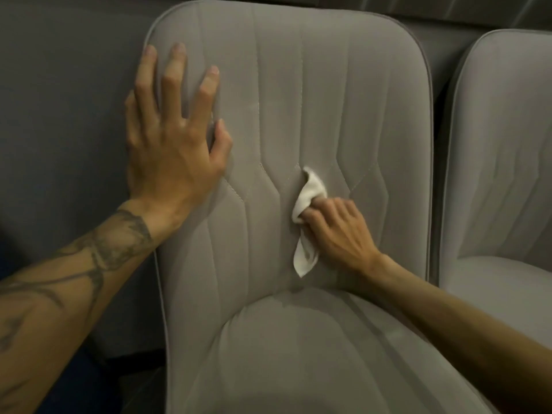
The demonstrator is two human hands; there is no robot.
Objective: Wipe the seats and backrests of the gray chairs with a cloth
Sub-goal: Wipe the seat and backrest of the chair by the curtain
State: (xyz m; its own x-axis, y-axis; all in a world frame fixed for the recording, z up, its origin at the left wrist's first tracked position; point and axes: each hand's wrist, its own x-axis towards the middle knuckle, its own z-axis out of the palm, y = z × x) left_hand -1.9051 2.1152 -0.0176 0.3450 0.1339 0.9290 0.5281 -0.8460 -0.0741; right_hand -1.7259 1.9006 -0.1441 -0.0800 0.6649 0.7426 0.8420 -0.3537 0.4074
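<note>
Filling the view: tall, rounded, gray fabric backrest (298, 94) with stitched lengthwise channels, upright against a dark gray wall (59, 115). Below the backrest, joined at a curved crease: matching padded gray seat (298, 360). Right of the backrest, just beside it: second gray chair (501, 150) of the same fabric, touched by neither hand.

On the backrest's upper left corner: left hand (171, 138), laid flat, fingers straight and spread wide, bracing and holding nothing. At the backrest's lower centre, just above the crease: right hand (339, 231), fingers curled tight round a small crumpled white cloth (309, 198), pressed to the fabric.

Long axis of the cloth up and down, in line with the channels; one tail toward the top of the backrest, the other hanging toward the crease. Right hand the nearer by far, gripping; left hand well apart, up and to the left. Probable next call: strokes along the channels, upward over the wide stretch of backrest above the cloth, or down past the crease.

Hidden or unclear: right fingertips buried in the cloth; chair legs out of view; front of the seat and far side of the second gray chair cut off; faint darker streaks below the crease, damp or shadow, impossible to tell.
</note>
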